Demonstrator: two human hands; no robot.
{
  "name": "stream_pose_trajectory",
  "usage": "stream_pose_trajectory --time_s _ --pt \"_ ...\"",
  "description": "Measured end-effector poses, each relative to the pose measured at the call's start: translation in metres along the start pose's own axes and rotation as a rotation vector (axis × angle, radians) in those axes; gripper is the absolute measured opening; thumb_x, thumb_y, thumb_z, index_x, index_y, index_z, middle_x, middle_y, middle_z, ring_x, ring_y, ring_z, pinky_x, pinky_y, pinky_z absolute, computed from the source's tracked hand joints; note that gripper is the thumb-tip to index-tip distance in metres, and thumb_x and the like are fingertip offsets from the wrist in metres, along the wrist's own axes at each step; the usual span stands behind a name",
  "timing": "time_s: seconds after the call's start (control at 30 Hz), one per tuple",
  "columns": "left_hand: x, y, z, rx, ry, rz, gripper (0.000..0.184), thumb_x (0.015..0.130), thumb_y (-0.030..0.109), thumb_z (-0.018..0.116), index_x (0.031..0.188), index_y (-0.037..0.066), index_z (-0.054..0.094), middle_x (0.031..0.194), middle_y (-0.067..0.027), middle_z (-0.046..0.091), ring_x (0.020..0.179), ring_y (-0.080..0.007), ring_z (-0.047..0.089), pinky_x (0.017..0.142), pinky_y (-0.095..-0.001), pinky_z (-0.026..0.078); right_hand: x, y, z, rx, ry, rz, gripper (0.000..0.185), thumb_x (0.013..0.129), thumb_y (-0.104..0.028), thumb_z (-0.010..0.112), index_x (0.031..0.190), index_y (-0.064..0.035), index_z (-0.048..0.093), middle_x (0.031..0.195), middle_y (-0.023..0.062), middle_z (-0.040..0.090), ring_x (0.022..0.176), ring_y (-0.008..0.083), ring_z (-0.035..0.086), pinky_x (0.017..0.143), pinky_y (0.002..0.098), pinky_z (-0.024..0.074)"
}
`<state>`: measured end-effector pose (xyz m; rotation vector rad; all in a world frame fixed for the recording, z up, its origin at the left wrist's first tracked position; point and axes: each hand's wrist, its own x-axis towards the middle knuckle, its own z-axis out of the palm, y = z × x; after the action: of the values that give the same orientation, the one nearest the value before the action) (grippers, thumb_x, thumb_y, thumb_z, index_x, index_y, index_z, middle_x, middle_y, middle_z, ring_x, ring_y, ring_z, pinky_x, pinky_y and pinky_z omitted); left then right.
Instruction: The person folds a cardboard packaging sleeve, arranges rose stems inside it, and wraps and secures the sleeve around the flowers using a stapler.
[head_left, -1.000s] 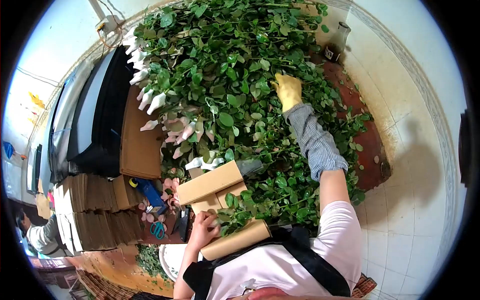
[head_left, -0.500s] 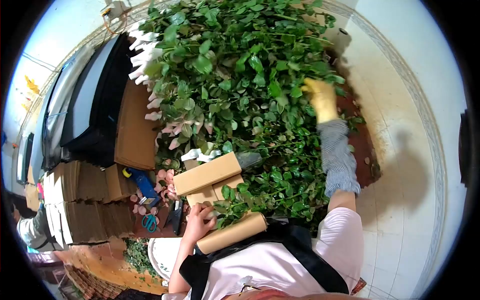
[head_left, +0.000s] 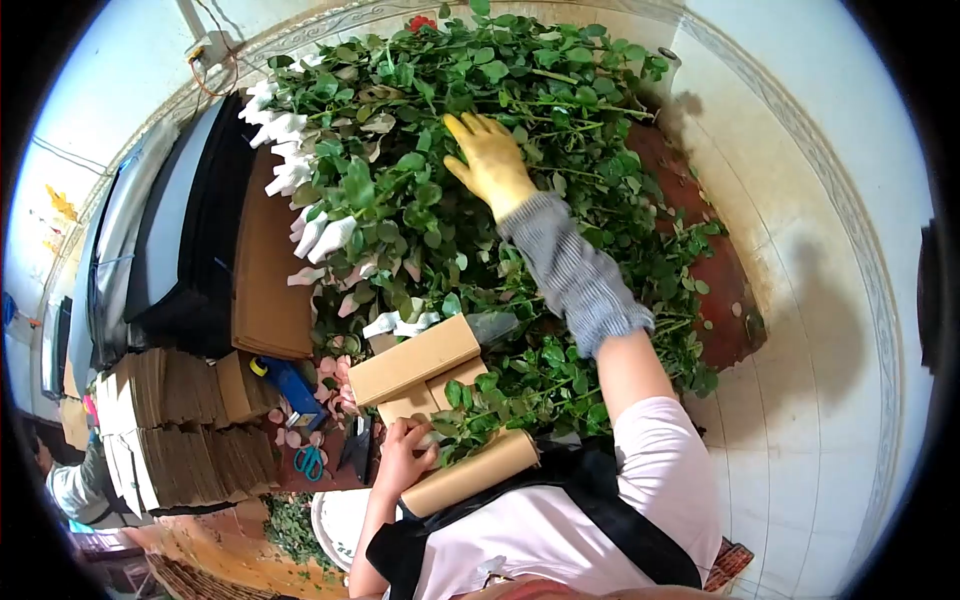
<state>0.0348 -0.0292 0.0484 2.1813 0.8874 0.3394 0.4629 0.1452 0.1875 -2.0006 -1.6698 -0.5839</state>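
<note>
We log leafy stems [head_left: 425,205] at 12 o'clock, right hand [head_left: 490,167] over them, fingers spread wide; bare table edge [head_left: 728,290] at 3. Left hand [head_left: 404,458] curls at 7 beside rolled paper [head_left: 475,474]; grip, we cannot tell.

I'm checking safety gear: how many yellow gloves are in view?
1: the glove on the right hand, over the leaves. The left hand is bare; other gloves may be hidden.

A reddish-brown bench [head_left: 730,300] is largely covered by a heap of leafy stems [head_left: 590,140]. At its near left, pink petals [head_left: 335,375] are scattered, and beside them are laid 1 pair of teal scissors [head_left: 309,462], 1 black tool [head_left: 355,450] and 1 blue-and-yellow tool [head_left: 290,388].
</note>
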Motion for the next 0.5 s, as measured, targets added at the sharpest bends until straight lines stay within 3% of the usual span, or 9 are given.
stream_pose_trajectory --time_s 0.03,0.07,0.13,0.17,0.2,0.27,0.3,0.4,0.5 --pt "0.000 0.000 0.000 0.009 -0.011 -0.011 0.040 0.074 0.011 0.077 0.112 0.002 0.070 0.104 -0.0133 0.058 0.102 -0.0327 0.056 0.094 -0.0400 0.047 0.011 0.012 0.038 0.026 -0.033 0.012 0.063 0.095 -0.036 0.065 0.149 -0.0126 0.044 0.149 0.0153 0.049 0.138 0.0322 0.045 0.117 0.0453 0.0331" --pt "0.000 -0.003 0.001 0.020 -0.006 0.007 0.040 0.074 0.011 0.077 0.113 0.002 0.070 0.104 -0.0130 0.057 0.102 -0.0327 0.056 0.093 -0.0397 0.047 0.016 0.026 0.090 -0.129 -0.076 0.045 0.060 0.101 -0.047 0.051 0.151 -0.0146 0.042 0.156 0.0131 0.041 0.144 0.0306 0.038 0.122 0.0418 0.0259" --pt "0.000 0.000 0.000 0.039 -0.008 0.000 0.040 0.075 0.011 0.076 0.113 0.002 0.070 0.104 -0.0128 0.057 0.102 -0.0324 0.055 0.093 -0.0394 0.047 0.019 0.038 0.132 -0.022 -0.103 0.075 0.059 0.103 -0.050 0.042 0.151 -0.0147 0.043 0.159 0.0123 0.036 0.146 0.0287 0.033 0.124 0.0416 0.0193" --pt "0.000 -0.003 0.002 0.054 0.001 0.008 0.039 0.075 0.011 0.076 0.113 0.002 0.070 0.104 -0.0128 0.056 0.101 -0.0322 0.055 0.093 -0.0392 0.047 0.016 0.038 0.138 -0.091 0.089 0.027 0.051 0.102 -0.040 0.049 0.146 -0.0136 0.050 0.147 0.0138 0.052 0.134 0.0278 0.048 0.117 0.0421 0.0339" --pt "0.000 -0.003 0.001 0.056 -0.005 0.004 0.039 0.075 0.011 0.076 0.113 0.002 0.070 0.104 -0.0128 0.056 0.101 -0.0322 0.055 0.093 -0.0392 0.047 0.022 0.035 0.128 -0.089 0.085 0.032 0.051 0.102 -0.040 0.049 0.146 -0.0136 0.050 0.147 0.0138 0.052 0.134 0.0278 0.048 0.117 0.0421 0.0339" --pt "0.000 0.001 0.001 0.008 -0.001 -0.006 0.039 0.075 0.010 0.076 0.112 0.002 0.070 0.104 -0.0134 0.056 0.101 -0.0323 0.056 0.092 -0.0392 0.047 0.024 0.034 0.109 0.067 -0.292 0.220 0.043 0.099 -0.032 0.057 0.137 -0.0121 0.059 0.122 0.0121 0.067 0.113 0.0275 0.063 0.103 0.0419 0.0470" --pt "0.001 0.002 0.000 0.015 0.003 0.006 0.038 0.075 0.009 0.077 0.112 0.001 0.070 0.103 -0.0140 0.056 0.100 -0.0326 0.056 0.091 -0.0393 0.048 0.022 0.033 0.103 0.006 -0.124 0.115 0.036 0.094 -0.025 0.066 0.127 -0.0105 0.066 0.096 0.0086 0.071 0.091 0.0285 0.067 0.086 0.0423 0.0542" --pt "0.001 0.004 -0.002 0.018 0.017 0.042 0.038 0.075 0.009 0.076 0.112 0.000 0.070 0.103 -0.0144 0.057 0.100 -0.0330 0.057 0.091 -0.0396 0.048 0.001 0.006 0.045 -0.114 -0.049 0.001 0.035 0.092 -0.024 0.068 0.124 -0.0102 0.067 0.092 0.0083 0.070 0.087 0.0287 0.067 0.082 0.0419 0.0540" --pt "0.002 0.003 -0.001 0.011 0.020 0.044 0.038 0.075 0.008 0.077 0.112 0.000 0.069 0.103 -0.0145 0.057 0.101 -0.0333 0.056 0.092 -0.0401 0.047 -0.017 0.001 0.022 -0.036 0.014 -0.002 0.039 0.088 -0.021 0.073 0.125 -0.0115 0.066 0.089 0.0075 0.069 0.084 0.0279 0.066 0.078 0.0410 0.0534"
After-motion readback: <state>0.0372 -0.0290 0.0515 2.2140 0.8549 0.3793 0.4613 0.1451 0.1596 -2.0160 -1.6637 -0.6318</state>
